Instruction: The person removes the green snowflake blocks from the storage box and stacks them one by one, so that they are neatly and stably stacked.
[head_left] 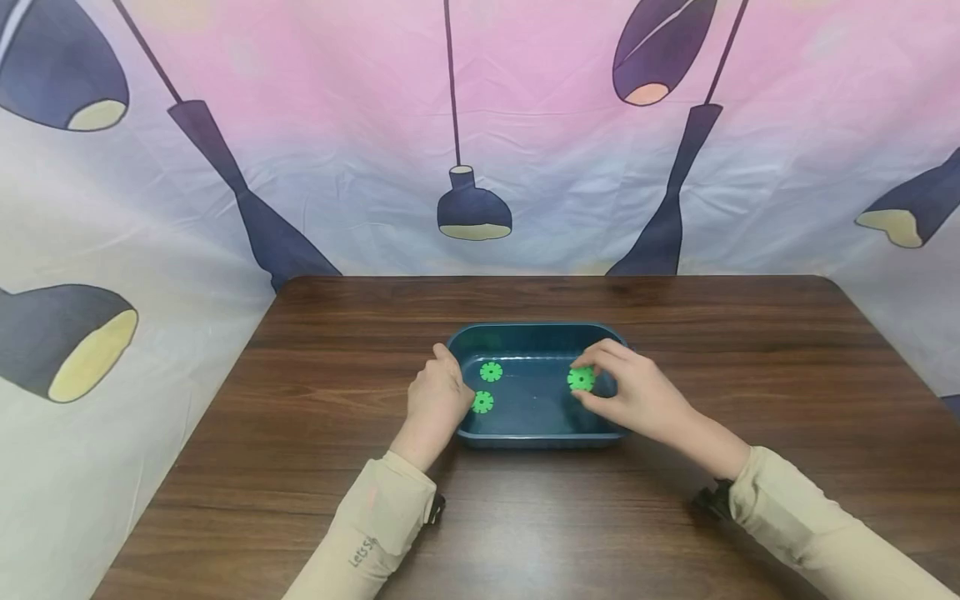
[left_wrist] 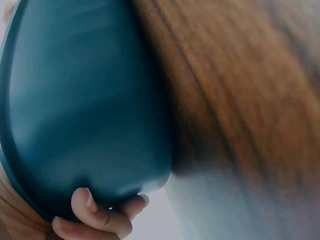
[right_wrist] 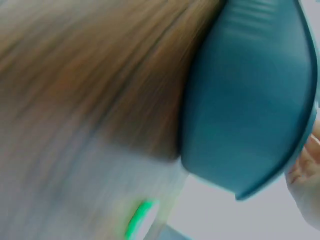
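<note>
A dark teal rectangular tub (head_left: 536, 436) sits on the table. My left hand (head_left: 438, 396) grips its left wall, and the left wrist view shows curled fingers (left_wrist: 92, 210) against the outside. Two green notched interlocking discs, an upper one (head_left: 491, 372) and a lower one (head_left: 483, 402), lie inside near that hand. Over the tub's right part, my right hand (head_left: 633, 392) pinches another green interlocking disc (head_left: 581, 379) between thumb and fingers. Part of the right rim is hidden behind this hand. The right wrist view shows the tub's outer wall (right_wrist: 245, 95), with the hand (right_wrist: 305, 175) at its rim.
Brown wood-grain table (head_left: 322, 392) surrounds the tub. Behind its far edge hangs a cloth (head_left: 562, 192) printed with dark lamps. A blurred green-and-white shape (right_wrist: 140, 220) shows low in the right wrist view.
</note>
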